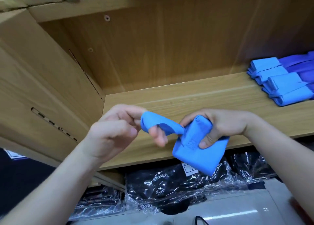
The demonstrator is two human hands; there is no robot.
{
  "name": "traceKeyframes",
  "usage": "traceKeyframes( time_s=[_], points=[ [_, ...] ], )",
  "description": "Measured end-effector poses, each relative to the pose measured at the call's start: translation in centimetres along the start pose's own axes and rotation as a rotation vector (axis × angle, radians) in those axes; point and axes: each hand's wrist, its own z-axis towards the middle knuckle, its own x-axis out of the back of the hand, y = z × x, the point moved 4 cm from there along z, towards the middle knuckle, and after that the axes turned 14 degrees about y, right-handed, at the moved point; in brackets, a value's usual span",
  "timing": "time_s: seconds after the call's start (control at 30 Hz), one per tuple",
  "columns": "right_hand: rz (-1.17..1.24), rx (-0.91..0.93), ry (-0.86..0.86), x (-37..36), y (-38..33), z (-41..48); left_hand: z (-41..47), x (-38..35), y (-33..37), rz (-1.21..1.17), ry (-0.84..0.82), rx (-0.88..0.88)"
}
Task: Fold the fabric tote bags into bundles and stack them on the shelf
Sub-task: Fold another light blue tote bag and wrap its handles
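Being gripped by the curled fingers and thumb of the right hand (226, 124), the folded blue tote bag (195, 155) is held just right of frame centre, before the shelf (186, 97) edge, its long axis running roughly top to bottom. Its strap (163, 123) is stretched leftward and looped round the bent fingers of the left hand (115, 128). A stack of bundles (278, 82) is seen on the shelf at the right edge.

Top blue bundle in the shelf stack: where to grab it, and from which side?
Probably best: grip the top bundle round its left end, coming from the open front left of the shelf. That end is exposed. Darker blue bags crowd its right, and the back panel stands behind.
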Motion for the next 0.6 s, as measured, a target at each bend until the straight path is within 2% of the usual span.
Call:
traceKeyframes(
  time_s=[0.1, 0.2, 0.3, 0.4, 0.53, 0.6],
  points=[
    [0.03, 0.002, -0.047, -0.5, -0.4, 0.1, 0.6, 0.0, -0.5, -0.161, 0.185, -0.037],
    [0.039, 0.043, -0.021, -0.9, -1.1, 0.3, 1.4, 0.0, -1.5, -0.202, 0.341, 0.009],
    [-0.024, 0.081, 0.098, -1.0, -1.1, 0.6, 1.9, 0.1, -2.4, -0.209, 0.388, 0.057],
    [-0.054, 0.159, 0.293, -0.8, -1.2, 0.4, 2.3, 1.0, -3.9, -0.185, 0.436, 0.046],
    [-0.389, 0.272, 0.484, -1.1, -1.2, 0.0, 2.6, 1.2, -5.5, -0.15, 0.438, 0.037],
    [-0.464, 0.304, 0.547, -1.6, -1.1, 0.1, 2.8, 1.0, -5.8, -0.128, 0.427, 0.052]
  ],
)
